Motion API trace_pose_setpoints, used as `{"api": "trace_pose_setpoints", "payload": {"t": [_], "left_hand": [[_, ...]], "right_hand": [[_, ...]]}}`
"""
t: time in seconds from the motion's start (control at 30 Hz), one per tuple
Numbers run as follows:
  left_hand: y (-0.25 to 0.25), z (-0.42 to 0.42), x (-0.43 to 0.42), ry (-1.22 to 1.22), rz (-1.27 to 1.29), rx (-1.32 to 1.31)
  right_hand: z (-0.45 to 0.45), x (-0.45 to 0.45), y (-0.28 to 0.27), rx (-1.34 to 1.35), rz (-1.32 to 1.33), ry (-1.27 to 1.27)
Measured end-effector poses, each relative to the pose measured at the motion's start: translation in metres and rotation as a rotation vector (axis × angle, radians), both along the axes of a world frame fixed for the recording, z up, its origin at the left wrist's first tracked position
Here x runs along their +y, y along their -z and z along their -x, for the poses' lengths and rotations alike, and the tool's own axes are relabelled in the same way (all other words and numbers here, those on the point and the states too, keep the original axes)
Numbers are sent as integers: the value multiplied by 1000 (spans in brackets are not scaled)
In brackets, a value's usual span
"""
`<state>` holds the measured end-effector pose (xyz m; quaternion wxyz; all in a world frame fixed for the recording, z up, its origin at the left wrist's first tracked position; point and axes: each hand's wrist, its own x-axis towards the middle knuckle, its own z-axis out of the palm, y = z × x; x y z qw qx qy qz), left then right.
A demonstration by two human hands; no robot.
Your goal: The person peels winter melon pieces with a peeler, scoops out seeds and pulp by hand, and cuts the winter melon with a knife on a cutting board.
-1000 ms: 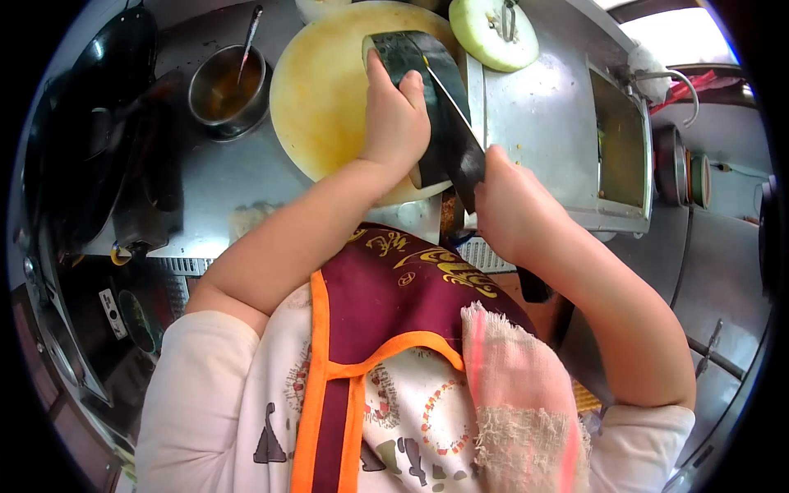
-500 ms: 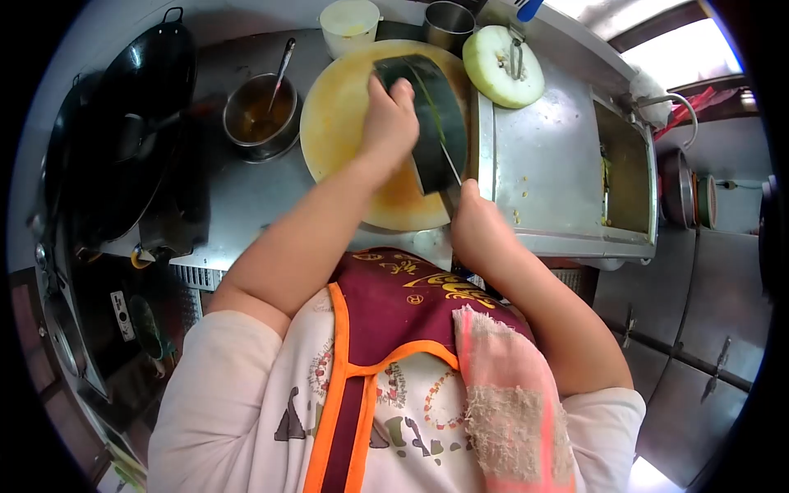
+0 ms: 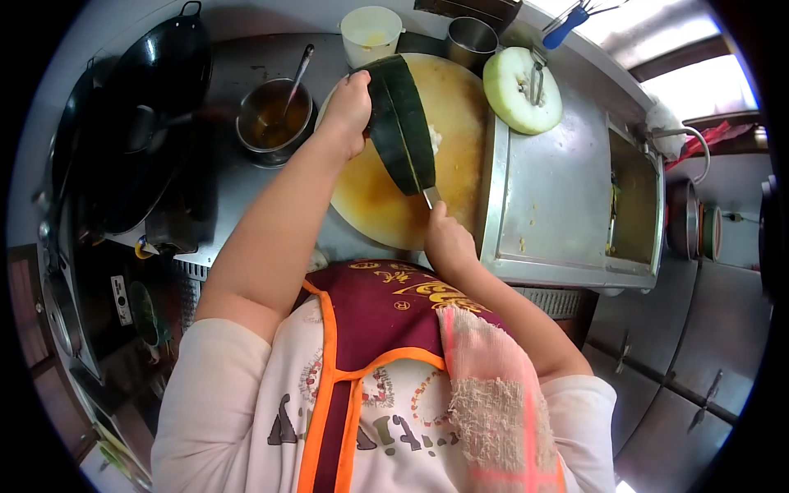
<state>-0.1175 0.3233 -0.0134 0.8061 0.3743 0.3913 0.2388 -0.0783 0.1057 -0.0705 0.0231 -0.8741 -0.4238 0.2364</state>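
Note:
A wedge of winter melon [image 3: 401,123] with dark green rind is tilted over the round cutting board [image 3: 464,107], a pale line running down its length. My left hand [image 3: 348,108] grips its far left edge, thumb over the rind. Closed around a knife handle, my right hand [image 3: 450,240] is at the near end of the wedge. A short part of the knife's blade [image 3: 431,195] shows there; the melon hides the rest. A bit of white flesh [image 3: 435,140] shows at the wedge's right side.
Right of the board, a pale green cut melon [image 3: 501,94] has a metal tool [image 3: 537,82] on it. A metal pot [image 3: 256,123] with brown liquid and a spoon stands left. Behind are a white tub [image 3: 370,37] and a steel container [image 3: 472,41]. Black woks [image 3: 156,107] are far left.
The melon wedge has turned and moved left, and its rind now faces up more fully. Both hands shifted left with it. The camera view has also moved a little.

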Motion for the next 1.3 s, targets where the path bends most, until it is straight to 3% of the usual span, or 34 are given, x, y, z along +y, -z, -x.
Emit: {"api": "trace_pose_setpoints", "payload": {"t": [0.4,0.6,0.67,0.97,1.07,1.17,1.23,1.27,1.3], "left_hand": [[-3,12,5,197,196,-6],[17,23,16,276,414,-5],[43,28,15,309,516,-58],[40,41,1,249,510,-81],[-9,39,-26,109,190,76],[-15,43,-49,105,-627,465],[-25,48,-71,253,-1262,568],[-34,48,-77,350,-1226,472],[-37,47,-78,437,-1357,564]], "right_hand": [[-6,-58,-16,180,-159,132],[-6,-72,-25,74,-402,-81],[-5,-64,-22,38,-374,-74],[-6,-41,-15,48,-173,-63],[-9,-36,-21,53,-234,-92],[-12,-29,-34,111,-275,-75],[-19,-18,-47,145,-265,-57],[-22,-10,-62,176,-221,-10],[-28,-5,-69,182,-202,-12]]}}
